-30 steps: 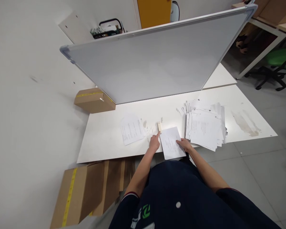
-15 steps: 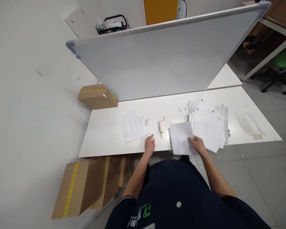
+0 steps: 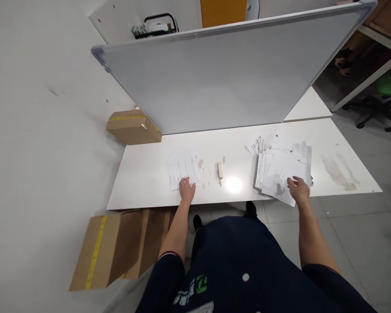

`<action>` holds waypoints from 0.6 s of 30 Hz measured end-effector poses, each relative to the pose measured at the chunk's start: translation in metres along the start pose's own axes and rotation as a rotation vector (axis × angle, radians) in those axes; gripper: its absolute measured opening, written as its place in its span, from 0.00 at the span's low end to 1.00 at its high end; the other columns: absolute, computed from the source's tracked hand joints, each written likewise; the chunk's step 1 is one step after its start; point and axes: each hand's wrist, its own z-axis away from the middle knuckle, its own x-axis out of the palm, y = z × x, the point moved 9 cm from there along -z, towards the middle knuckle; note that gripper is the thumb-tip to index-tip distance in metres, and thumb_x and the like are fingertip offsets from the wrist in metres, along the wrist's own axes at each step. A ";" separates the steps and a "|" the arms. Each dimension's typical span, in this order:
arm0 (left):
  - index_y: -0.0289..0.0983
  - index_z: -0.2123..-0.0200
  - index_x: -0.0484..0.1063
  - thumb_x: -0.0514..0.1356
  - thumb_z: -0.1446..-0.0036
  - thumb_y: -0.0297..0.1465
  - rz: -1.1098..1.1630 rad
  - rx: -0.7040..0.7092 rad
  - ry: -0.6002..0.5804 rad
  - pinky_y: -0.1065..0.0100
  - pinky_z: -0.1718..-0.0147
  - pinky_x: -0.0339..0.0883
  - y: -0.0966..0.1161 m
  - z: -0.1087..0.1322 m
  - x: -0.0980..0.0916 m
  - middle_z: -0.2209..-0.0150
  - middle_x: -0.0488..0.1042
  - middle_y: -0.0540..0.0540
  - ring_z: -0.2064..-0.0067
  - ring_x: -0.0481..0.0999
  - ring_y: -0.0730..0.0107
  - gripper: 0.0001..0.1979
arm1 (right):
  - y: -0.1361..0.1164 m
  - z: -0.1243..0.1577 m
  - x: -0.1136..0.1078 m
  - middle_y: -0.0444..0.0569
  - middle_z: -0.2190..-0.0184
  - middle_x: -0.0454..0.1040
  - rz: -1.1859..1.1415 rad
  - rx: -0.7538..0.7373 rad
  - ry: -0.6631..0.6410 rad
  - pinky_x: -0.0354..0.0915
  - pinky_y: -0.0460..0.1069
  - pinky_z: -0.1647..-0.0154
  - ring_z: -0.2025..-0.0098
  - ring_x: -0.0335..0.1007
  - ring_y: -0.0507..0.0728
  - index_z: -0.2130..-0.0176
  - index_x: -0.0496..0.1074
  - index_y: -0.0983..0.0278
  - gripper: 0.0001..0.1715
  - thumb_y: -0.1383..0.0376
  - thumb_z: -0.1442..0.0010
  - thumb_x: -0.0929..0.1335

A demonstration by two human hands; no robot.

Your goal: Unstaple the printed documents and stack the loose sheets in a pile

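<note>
Several printed sheets (image 3: 179, 164) lie toward the left of the white table, and my left hand (image 3: 187, 190) rests at their lower edge with its fingers spread. On the right is a thick, uneven pile of printed papers (image 3: 276, 169). My right hand (image 3: 299, 190) is over the right part of that pile, fingers apart and nothing held; whether the fingertips touch the top sheet I cannot tell. Between the two paper groups stands a small cream-coloured stapler-like object (image 3: 220, 171), near neither hand.
A large whiteboard (image 3: 221, 78) leans up along the back of the white table (image 3: 140, 187). One cardboard box (image 3: 133, 130) sits at the table's back left corner. More cardboard boxes (image 3: 107, 248) stand below the left front edge. An office chair (image 3: 378, 108) is off to the right.
The stapled-looking sheets in my right hand were laid on the right pile and let go. My right hand moved right. My left hand moved left onto the left sheets.
</note>
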 end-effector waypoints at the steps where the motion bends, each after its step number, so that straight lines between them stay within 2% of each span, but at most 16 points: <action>1: 0.33 0.49 0.61 0.55 0.49 0.33 -0.021 0.017 -0.013 0.54 0.48 0.53 0.002 -0.001 0.001 0.46 0.58 0.34 0.44 0.57 0.50 0.23 | -0.006 0.009 0.010 0.56 0.69 0.74 -0.011 -0.005 -0.028 0.63 0.53 0.65 0.70 0.69 0.57 0.54 0.67 0.70 0.27 0.55 0.48 0.61; 5: 0.34 0.46 0.58 0.53 0.47 0.34 -0.206 0.124 -0.090 0.54 0.54 0.60 0.010 -0.005 0.005 0.45 0.58 0.33 0.48 0.61 0.47 0.25 | -0.041 0.046 0.051 0.57 0.62 0.73 -0.103 -0.086 -0.219 0.64 0.51 0.65 0.67 0.70 0.57 0.50 0.64 0.68 0.28 0.55 0.46 0.60; 7: 0.34 0.45 0.56 0.51 0.46 0.35 -0.294 0.146 -0.119 0.56 0.58 0.62 0.010 -0.008 0.004 0.47 0.61 0.33 0.50 0.63 0.48 0.25 | -0.056 0.061 0.065 0.56 0.61 0.73 -0.125 -0.138 -0.285 0.64 0.50 0.66 0.66 0.70 0.58 0.50 0.64 0.67 0.28 0.54 0.46 0.60; 13: 0.34 0.47 0.59 0.46 0.43 0.34 -0.374 0.156 -0.161 0.59 0.60 0.62 0.007 -0.010 0.000 0.54 0.67 0.36 0.53 0.66 0.53 0.21 | -0.078 0.080 0.088 0.55 0.59 0.72 -0.133 -0.249 -0.377 0.64 0.51 0.63 0.65 0.71 0.57 0.51 0.65 0.65 0.25 0.56 0.45 0.60; 18: 0.33 0.45 0.57 0.49 0.45 0.40 -0.401 0.183 -0.192 0.58 0.64 0.63 0.016 -0.011 0.002 0.54 0.67 0.34 0.56 0.67 0.50 0.26 | -0.089 0.090 0.099 0.55 0.58 0.71 -0.124 -0.314 -0.431 0.64 0.51 0.63 0.64 0.70 0.57 0.51 0.64 0.65 0.24 0.57 0.44 0.60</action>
